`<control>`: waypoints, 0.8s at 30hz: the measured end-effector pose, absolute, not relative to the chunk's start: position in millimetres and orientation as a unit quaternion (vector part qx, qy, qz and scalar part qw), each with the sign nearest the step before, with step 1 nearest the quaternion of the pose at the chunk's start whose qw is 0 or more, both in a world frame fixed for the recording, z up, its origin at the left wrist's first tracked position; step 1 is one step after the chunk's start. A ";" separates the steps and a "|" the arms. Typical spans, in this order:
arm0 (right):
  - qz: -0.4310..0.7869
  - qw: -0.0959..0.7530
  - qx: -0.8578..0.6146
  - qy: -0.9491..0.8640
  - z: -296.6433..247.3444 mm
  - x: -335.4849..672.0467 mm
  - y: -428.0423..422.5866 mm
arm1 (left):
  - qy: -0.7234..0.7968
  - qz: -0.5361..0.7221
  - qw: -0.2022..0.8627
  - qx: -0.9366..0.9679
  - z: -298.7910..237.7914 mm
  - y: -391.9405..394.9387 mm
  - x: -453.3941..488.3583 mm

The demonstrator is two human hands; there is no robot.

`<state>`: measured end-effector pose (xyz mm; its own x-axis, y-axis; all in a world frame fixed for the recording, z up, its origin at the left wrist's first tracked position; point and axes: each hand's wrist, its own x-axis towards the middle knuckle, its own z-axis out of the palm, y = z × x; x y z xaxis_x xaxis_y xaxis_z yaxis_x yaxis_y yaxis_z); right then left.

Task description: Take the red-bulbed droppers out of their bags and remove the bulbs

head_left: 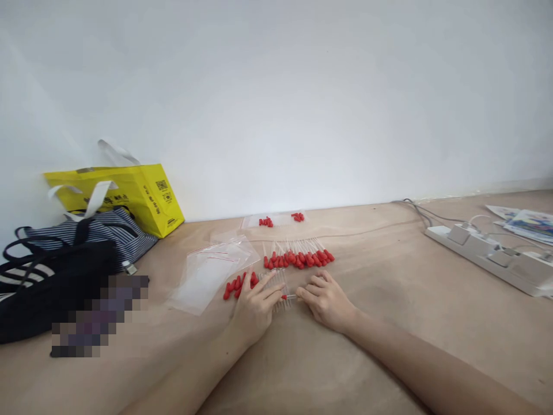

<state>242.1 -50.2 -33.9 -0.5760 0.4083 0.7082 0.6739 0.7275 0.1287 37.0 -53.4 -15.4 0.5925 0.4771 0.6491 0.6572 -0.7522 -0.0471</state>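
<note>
From where I stand, a pale wall [302,104] rises beyond both hands, and a wood-toned table [397,276] runs under them, looking smooth enough for thin round things to roll on. Far out to the left hand's left a yellow bag [169,210] leans over a striped bag [108,227] and a black bag [82,268]; well off to the right hand's right lies a white power strip [473,253]. The left hand [258,305] lies over a spread of clear tubes [281,308], fingertips pinched on the red end of one dropper [291,297]; the right hand [326,301] is clamped on its clear end, so the dropper lies level in the gap between the two. Flat plastic bags [207,276] rest left of the left hand, a row [298,259] of red-ended tubes just beyond both hands, and loose red bulbs [234,283] near the left knuckles. The dropper should weigh next to nothing. Its shaft looks stiff, slim and slippery, glass or plastic I can't tell; if glass, sideways bending could snap it. Best to pinch it close to the bulb and keep any push straight. The bulb itself, probably soft rubber, should squash and grip well.
</note>
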 end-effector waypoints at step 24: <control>0.121 0.352 -0.473 -0.798 -33.4 209.1 -51.6 | -0.666 -0.102 -0.118 -0.729 21.8 44.9 -8.9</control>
